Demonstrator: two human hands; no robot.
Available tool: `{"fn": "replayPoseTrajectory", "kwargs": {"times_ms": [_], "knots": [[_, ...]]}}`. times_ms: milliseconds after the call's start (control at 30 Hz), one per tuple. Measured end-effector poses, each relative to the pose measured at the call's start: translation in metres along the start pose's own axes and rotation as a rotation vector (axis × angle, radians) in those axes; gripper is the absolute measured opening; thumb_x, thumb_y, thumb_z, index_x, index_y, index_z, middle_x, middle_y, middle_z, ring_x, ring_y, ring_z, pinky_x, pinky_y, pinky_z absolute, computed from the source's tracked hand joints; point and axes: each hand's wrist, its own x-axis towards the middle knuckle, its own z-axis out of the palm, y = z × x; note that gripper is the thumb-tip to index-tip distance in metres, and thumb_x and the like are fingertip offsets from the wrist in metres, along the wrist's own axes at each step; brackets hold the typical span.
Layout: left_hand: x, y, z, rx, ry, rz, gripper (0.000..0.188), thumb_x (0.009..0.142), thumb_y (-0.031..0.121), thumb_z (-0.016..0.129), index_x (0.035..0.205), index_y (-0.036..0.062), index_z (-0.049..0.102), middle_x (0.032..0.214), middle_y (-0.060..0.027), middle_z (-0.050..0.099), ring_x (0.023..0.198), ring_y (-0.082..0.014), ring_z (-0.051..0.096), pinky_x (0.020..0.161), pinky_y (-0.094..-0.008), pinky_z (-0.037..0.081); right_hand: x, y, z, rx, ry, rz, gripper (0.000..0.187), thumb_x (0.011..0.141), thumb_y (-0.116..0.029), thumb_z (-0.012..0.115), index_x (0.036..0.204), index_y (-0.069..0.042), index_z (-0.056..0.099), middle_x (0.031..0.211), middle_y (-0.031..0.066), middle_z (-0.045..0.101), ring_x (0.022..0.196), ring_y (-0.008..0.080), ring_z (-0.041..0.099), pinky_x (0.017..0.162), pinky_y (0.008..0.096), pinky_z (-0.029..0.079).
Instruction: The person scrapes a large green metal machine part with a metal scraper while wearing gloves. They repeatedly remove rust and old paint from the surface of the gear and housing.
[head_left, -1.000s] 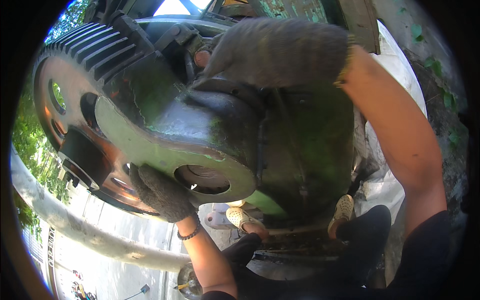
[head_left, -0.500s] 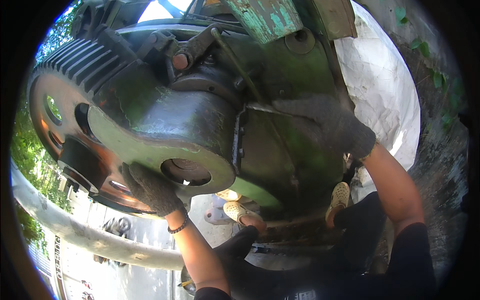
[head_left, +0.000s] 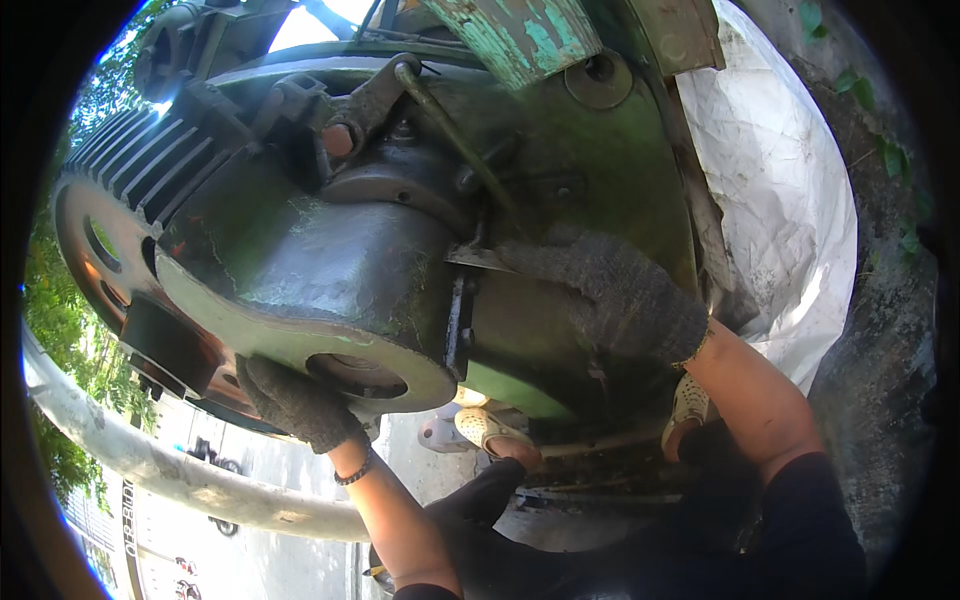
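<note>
My right hand (head_left: 635, 295), in a dark knitted glove, is closed round a flat-bladed scraper (head_left: 478, 258). Its thin metal blade lies at the right end of a rounded dark green housing (head_left: 350, 250), just above a bolted flange (head_left: 459, 325). The glove hides the scraper's handle. At the housing's lower left edge, next to a round hole (head_left: 357, 374), my gloved left hand (head_left: 295, 400) rests with its fingers stretched out flat, holding nothing. Grime and worn paint mark the housing.
A large toothed gear wheel (head_left: 95, 225) stands at the left. A metal rod (head_left: 455, 130) slants above the housing. White sheeting (head_left: 780, 190) hangs at the right. A thick pale pipe rail (head_left: 200, 485) curves past the lower left, with a street beyond. My feet in clogs (head_left: 490, 430) are below.
My right hand has moved down and slightly left with the scraper, whose blade now shows its flat face. My left hand stays on the housing's edge. The view has shifted slightly.
</note>
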Motion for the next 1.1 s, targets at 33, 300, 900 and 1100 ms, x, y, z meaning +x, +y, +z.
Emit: {"fn": "replayPoseTrajectory", "kwargs": {"times_ms": [33, 300, 900, 1100], "knots": [[0.000, -0.001, 0.000, 0.023, -0.004, -0.036, 0.047, 0.108, 0.027, 0.041, 0.127, -0.0095, 0.063, 0.132, -0.0239, 0.065, 0.121, -0.0388, 0.061, 0.104, -0.0473, 0.046, -0.001, 0.001, 0.002, 0.053, -0.004, 0.003, 0.062, 0.085, -0.003, 0.060, 0.146, -0.015, 0.061, 0.127, 0.0242, 0.067, 0.113, 0.0429, 0.064, 0.096, 0.0485, 0.052], [-0.004, -0.024, 0.004, 0.029, 0.005, 0.021, 0.055, 0.110, 0.036, 0.039, 0.136, -0.0093, 0.058, 0.141, -0.0282, 0.059, 0.131, -0.0410, 0.055, 0.114, -0.0498, 0.041, 0.005, -0.004, 0.036, 0.119, 0.179, -0.030, 0.059, 0.089, -0.003, 0.061, 0.147, -0.017, 0.060, 0.133, 0.0240, 0.065, 0.111, 0.0432, 0.065, 0.091, 0.0476, 0.053], [-0.003, -0.021, 0.001, 0.085, -0.021, 0.030, 0.044, 0.109, 0.026, 0.044, 0.137, -0.0060, 0.058, 0.147, -0.0227, 0.056, 0.135, -0.0388, 0.053, 0.114, -0.0500, 0.041, 0.038, 0.001, 0.001, 0.023, -0.011, -0.112, 0.063, 0.083, 0.006, 0.059, 0.144, -0.011, 0.063, 0.107, 0.0225, 0.066, 0.099, 0.0417, 0.064, 0.088, 0.0466, 0.052], [-0.007, -0.033, 0.000, 0.166, -0.033, 0.106, 0.044, 0.108, 0.023, 0.045, 0.142, -0.0037, 0.054, 0.146, -0.0237, 0.056, 0.136, -0.0392, 0.053, 0.115, -0.0514, 0.041, 0.045, 0.005, 0.002, -0.004, -0.048, -0.054, 0.061, 0.084, 0.005, 0.063, 0.142, -0.012, 0.064, 0.100, 0.0210, 0.065, 0.097, 0.0410, 0.064, 0.088, 0.0458, 0.052]]}}
